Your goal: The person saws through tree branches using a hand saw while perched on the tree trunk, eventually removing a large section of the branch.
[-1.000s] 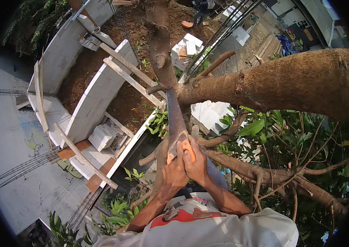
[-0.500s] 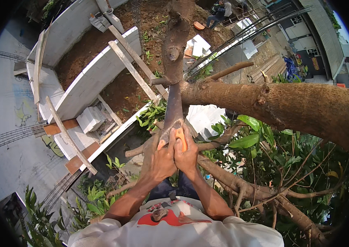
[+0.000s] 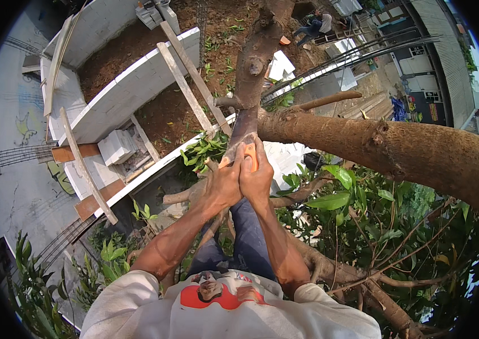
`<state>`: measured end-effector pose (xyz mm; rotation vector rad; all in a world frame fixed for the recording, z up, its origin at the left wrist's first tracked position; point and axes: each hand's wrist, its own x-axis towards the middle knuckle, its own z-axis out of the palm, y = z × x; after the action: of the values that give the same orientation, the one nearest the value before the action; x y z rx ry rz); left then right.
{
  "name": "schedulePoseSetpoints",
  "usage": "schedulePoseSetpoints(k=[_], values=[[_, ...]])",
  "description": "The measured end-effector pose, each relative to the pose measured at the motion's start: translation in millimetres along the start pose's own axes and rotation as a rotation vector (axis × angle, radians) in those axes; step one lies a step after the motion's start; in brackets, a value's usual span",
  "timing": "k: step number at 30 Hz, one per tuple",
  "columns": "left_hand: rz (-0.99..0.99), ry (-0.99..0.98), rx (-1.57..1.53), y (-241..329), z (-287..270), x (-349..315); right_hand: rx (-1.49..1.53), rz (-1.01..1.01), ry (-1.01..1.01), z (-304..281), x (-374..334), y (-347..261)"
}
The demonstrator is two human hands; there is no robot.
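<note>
While the head view looked down, the left hand [image 3: 225, 185] and right hand [image 3: 257, 179] were pressed together, fingers wrapped closely around the orange handle [image 3: 249, 152] of a handsaw [image 3: 244, 126]. Its blade pointed away from the torso, far end at the fork between a knotty limb [image 3: 252, 68] and a thick branch [image 3: 330, 130]; cutting depth could not be told. Green leaves [image 3: 204, 148] showed left of the blade.

Bright daylt, fisheye dist. w/ blk corners

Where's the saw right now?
Head view, just above centre: the saw is clasped by the left hand and right hand, blade pointing up beside the left end of the thick branch.
</note>
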<state>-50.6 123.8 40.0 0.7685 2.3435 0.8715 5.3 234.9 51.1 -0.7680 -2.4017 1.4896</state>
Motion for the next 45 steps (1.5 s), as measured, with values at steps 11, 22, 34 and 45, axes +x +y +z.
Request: schedulePoseSetpoints(k=[11,22,34,45], values=[[0.256,0.327,-0.085,9,17,-95,0.036,-0.065,0.014,-7,-113,-11],[0.042,0.099,-0.162,1,12,-117,-0.002,-0.030,-0.016,3,-118,-20],[0.004,0.095,0.018,-25,30,19,0.069,-0.005,-0.095,-12,12,49],[0.166,0.441,0.199,-30,42,-11,0.597,-0.231,0.196,-222,-3,-51]])
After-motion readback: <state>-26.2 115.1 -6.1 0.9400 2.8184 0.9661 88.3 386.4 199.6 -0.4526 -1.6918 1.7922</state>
